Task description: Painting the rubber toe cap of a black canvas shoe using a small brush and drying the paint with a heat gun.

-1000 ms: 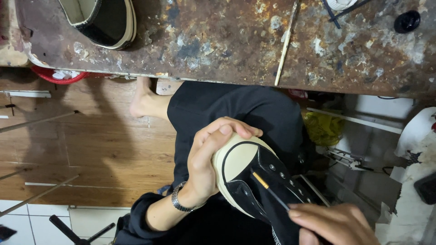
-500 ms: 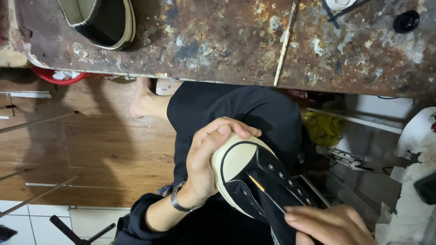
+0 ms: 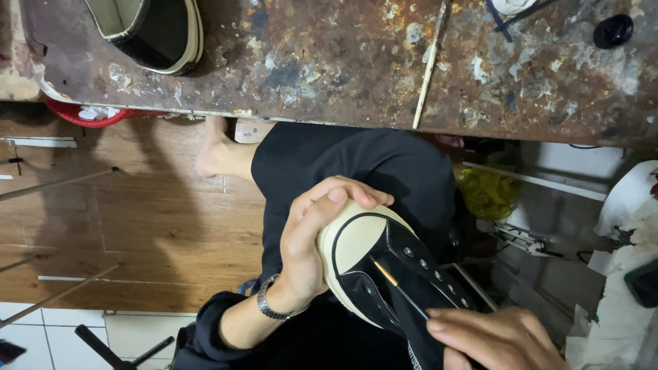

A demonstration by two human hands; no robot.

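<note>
Meanwhile, left hand [image 3: 312, 250] unmoved, fingers curled over cream toe cap of black sneaker [image 3: 391, 274], held above lap below worktop [image 3: 329, 68] front edge, toe upper-left, long axis diagonal, right hand [image 3: 493, 339] crept nearer, pinching lace tip [image 3: 401, 291].

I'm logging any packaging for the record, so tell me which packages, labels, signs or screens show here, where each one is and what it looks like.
Yellow bag: crumpled plastic, under the table's right half, beside the black-clad knee; contents unclear.
Red basin: round rim under the table's left edge, holding white crumpled stuff.
No labels, signs or screens can be made out.
</note>
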